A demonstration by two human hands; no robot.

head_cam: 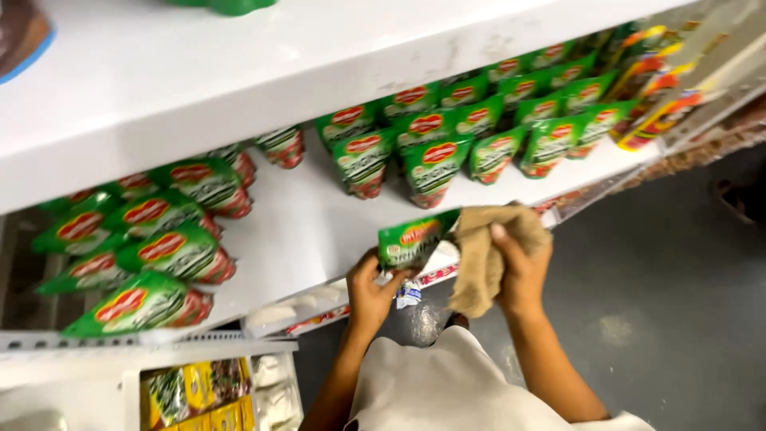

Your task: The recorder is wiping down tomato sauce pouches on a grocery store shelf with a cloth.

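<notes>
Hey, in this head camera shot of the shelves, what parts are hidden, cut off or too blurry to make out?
- Head view: the right hand palm and grip, covered by the tan cloth.
- Head view: the held green pouch, right end behind the cloth, lower edge behind the left hand.
- Head view: the yellow packets, cut off by the bottom edge.
- Head view: the orange packs, blurred.

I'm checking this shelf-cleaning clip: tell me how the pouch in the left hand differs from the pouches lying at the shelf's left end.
The pouch in the left hand is lifted off the white shelf, in front of its edge; the pouches at the left end lie on it. The held pouch is single and touches the brown cloth in the right hand; the left-end pouches are piled together, untouched. Both are green pouches with red oval labels.
</notes>
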